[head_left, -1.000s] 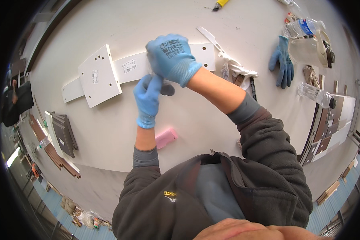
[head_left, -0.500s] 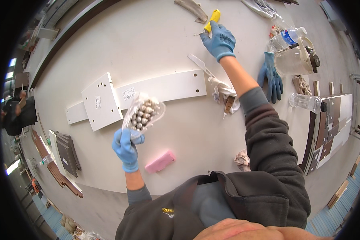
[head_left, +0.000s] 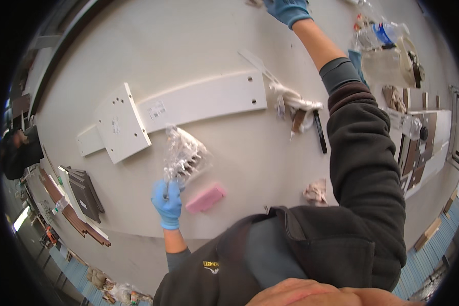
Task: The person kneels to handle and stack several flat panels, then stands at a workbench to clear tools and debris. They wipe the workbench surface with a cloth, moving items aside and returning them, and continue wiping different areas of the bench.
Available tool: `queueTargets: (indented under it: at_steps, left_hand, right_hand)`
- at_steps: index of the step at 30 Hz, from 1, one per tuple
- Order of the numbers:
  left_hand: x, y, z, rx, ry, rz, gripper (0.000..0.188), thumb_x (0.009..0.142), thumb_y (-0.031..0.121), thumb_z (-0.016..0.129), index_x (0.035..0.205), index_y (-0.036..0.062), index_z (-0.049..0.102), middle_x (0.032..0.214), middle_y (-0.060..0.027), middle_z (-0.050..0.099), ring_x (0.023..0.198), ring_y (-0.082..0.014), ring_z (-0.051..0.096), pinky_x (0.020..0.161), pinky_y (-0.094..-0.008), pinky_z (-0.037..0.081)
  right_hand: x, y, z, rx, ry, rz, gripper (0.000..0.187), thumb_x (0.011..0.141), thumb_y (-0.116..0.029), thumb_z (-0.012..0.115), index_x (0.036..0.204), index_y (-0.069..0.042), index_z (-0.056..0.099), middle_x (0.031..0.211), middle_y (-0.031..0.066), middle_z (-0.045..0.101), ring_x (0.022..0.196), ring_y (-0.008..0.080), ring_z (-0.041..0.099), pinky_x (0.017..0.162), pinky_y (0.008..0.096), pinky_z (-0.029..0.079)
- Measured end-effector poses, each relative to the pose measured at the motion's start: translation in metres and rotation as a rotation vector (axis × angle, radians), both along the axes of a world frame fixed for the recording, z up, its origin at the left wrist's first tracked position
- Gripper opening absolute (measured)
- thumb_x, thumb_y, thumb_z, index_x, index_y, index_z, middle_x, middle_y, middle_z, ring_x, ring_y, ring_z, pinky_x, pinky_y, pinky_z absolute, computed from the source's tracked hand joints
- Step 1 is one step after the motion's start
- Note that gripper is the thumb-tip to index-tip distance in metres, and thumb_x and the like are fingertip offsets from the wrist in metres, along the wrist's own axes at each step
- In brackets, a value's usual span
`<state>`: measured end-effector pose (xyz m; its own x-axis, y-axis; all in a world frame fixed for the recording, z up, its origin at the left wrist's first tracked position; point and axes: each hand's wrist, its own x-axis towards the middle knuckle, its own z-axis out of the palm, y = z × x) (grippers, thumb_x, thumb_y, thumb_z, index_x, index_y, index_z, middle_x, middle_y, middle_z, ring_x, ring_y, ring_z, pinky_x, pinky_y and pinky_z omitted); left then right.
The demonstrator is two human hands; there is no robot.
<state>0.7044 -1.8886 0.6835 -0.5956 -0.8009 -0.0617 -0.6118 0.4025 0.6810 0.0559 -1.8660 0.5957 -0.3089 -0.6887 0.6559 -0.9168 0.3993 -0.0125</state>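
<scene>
My left hand (head_left: 167, 205), in a blue glove, is closed on the gathered end of a clear plastic bag (head_left: 187, 159) of shiny metal fittings. The bag hangs over the table between a pink block (head_left: 206, 199) and the white panels. My right hand (head_left: 289, 11), also gloved in blue, reaches to the far side of the table. The upper edge of the picture cuts off its fingers, so what they hold does not show. Near my left hand lie a small drilled white board (head_left: 121, 125) and a long white board (head_left: 209, 99).
Crumpled plastic scraps (head_left: 295, 102) and a black marker (head_left: 320, 131) lie by my right forearm. At the right are a water bottle (head_left: 377, 34), a large clear jug (head_left: 387, 66) and another bottle (head_left: 412, 127). Dark panels (head_left: 85, 196) are stacked at the left; a person (head_left: 21, 150) stands beyond.
My right hand has moved farther away from beside the yellow-handled tool, which is out of view now. My left hand and the bag have come lower. The marker has come into sight.
</scene>
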Motion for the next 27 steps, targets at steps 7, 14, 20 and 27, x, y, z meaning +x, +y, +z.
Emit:
queueTargets:
  at_steps: [7, 14, 20, 27]
  left_hand:
    - [0.005, -0.012, 0.01, -0.405, 0.056, -0.21, 0.014, 0.093, 0.0, 0.072, 0.081, 0.0024, 0.066, 0.08, -0.0089, 0.065, 0.074, -0.031, 0.058, 0.067, -0.0441, 0.046]
    - [-0.003, -0.01, 0.02, -0.402, -0.225, -0.309, 0.036, 0.094, 0.009, 0.073, 0.068, 0.0035, 0.05, 0.065, -0.0135, 0.053, 0.061, -0.0339, 0.051, 0.06, -0.0484, 0.036]
    - [-0.018, 0.004, 0.029, -0.26, -0.358, -0.194, 0.039, 0.095, 0.017, 0.073, 0.066, 0.0014, 0.052, 0.064, -0.019, 0.055, 0.06, -0.038, 0.053, 0.06, -0.0498, 0.038]
    - [-0.019, 0.011, 0.052, -0.264, -0.512, -0.24, 0.036, 0.096, 0.026, 0.073, 0.07, 0.0018, 0.063, 0.069, -0.0191, 0.064, 0.065, -0.0401, 0.06, 0.063, -0.049, 0.045]
  right_hand:
    - [0.111, 0.104, 0.03, 0.059, -0.508, 0.313, 0.035, 0.091, -0.021, 0.079, 0.123, -0.008, 0.074, 0.122, 0.0189, 0.077, 0.111, 0.0404, 0.073, 0.095, 0.0474, 0.059]
    - [0.207, 0.235, 0.039, 0.339, -0.509, -0.073, 0.066, 0.083, -0.047, 0.084, 0.133, -0.008, 0.066, 0.137, 0.0183, 0.067, 0.126, 0.0374, 0.065, 0.1, 0.0462, 0.055]
    - [0.27, 0.259, 0.039, 0.24, -0.678, -0.506, 0.065, 0.08, -0.052, 0.085, 0.124, -0.008, 0.068, 0.114, 0.0135, 0.069, 0.106, 0.0335, 0.067, 0.09, 0.0477, 0.056]
    - [0.287, 0.252, 0.011, 0.391, -0.713, -0.537, 0.027, 0.091, -0.03, 0.07, 0.108, -0.008, 0.076, 0.112, 0.0151, 0.075, 0.103, 0.038, 0.072, 0.085, 0.0506, 0.059]
